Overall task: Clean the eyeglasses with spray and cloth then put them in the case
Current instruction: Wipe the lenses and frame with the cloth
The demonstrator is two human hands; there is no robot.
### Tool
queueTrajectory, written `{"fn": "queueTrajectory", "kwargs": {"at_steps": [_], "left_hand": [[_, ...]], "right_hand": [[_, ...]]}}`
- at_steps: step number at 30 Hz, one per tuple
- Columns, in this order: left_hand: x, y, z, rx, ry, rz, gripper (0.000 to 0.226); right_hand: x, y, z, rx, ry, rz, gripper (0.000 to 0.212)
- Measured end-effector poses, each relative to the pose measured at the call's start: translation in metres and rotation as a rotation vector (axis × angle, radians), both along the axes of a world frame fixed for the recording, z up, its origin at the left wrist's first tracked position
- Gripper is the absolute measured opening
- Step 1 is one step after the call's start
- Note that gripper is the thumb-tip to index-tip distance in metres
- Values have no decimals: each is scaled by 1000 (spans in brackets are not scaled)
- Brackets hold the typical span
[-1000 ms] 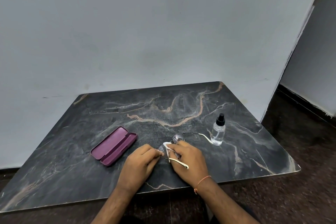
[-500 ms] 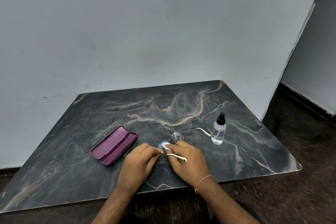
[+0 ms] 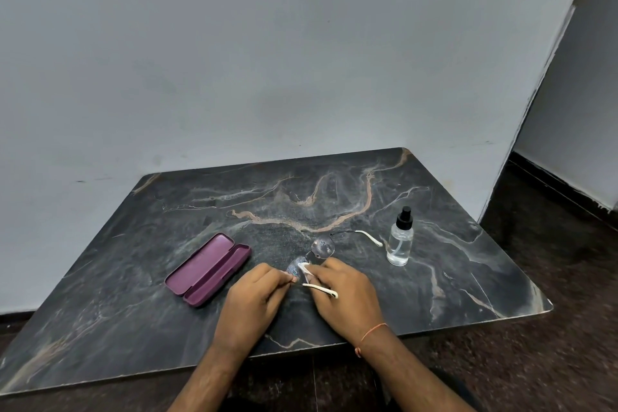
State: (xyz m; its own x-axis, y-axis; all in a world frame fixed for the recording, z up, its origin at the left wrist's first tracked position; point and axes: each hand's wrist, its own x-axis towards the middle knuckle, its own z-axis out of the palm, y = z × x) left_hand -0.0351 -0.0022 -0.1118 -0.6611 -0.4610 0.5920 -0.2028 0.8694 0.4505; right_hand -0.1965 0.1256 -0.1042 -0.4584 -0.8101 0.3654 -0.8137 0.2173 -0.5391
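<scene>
Fingers (image 3: 314, 273) pinch cloth (image 3: 303, 267) on one lens of the glasses (image 3: 322, 247), other hand (image 3: 257, 294) gripping the frame; wiping underway, open case (image 3: 207, 269) waits empty.

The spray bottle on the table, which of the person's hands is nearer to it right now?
Right. The right hand sits just left of and nearer the camera than the spray bottle, apart from it; the left hand is farther away, beyond the right hand, closer to the case.

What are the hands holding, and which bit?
The left hand pinches the eyeglasses at the outer edge of the nearer lens. The right hand holds a small white cloth against that lens.
</scene>
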Motion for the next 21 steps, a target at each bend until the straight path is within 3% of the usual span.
{"fn": "queueTrajectory", "kwargs": {"at_steps": [4,7,11,21], "left_hand": [[0,-2,-3,-27,-26,-21,4],[-1,-2,-5,-48,-41,-39,2],[-2,-1,-3,-68,-46,-58,24],[-1,-2,-6,-60,-28,-22,21]], "right_hand": [[1,0,-1,-4,-15,-4,26],[1,-2,-2,-6,-16,-20,32],[0,-4,-6,-53,-34,-30,36],[-3,-6,-8,-52,-45,-41,28]]}}
